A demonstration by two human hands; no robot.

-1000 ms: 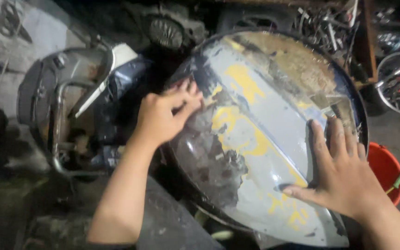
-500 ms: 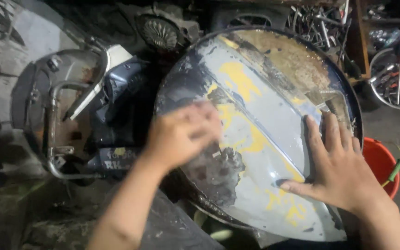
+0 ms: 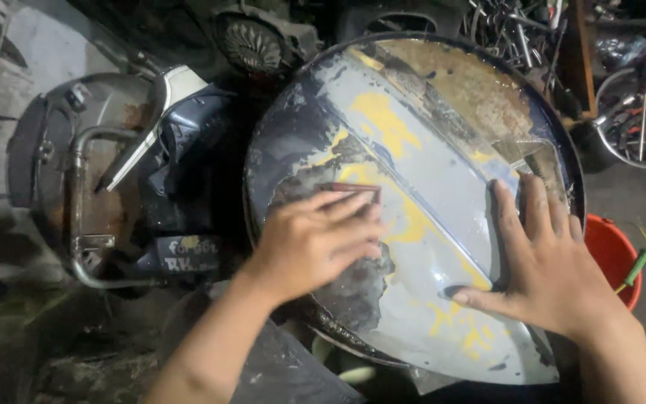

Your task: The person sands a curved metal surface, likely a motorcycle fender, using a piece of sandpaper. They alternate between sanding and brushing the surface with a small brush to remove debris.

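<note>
Head view: the left hand lies flat on a round metal panel, fingers together, pressing a small dark sanding sheet whose edge shows just past the fingertips. The right hand rests open beside it, fingers spread wide on the grey and yellow paint, holding nothing. Right of that hand sits a red bucket; left of the left hand stands a scooter body
</note>
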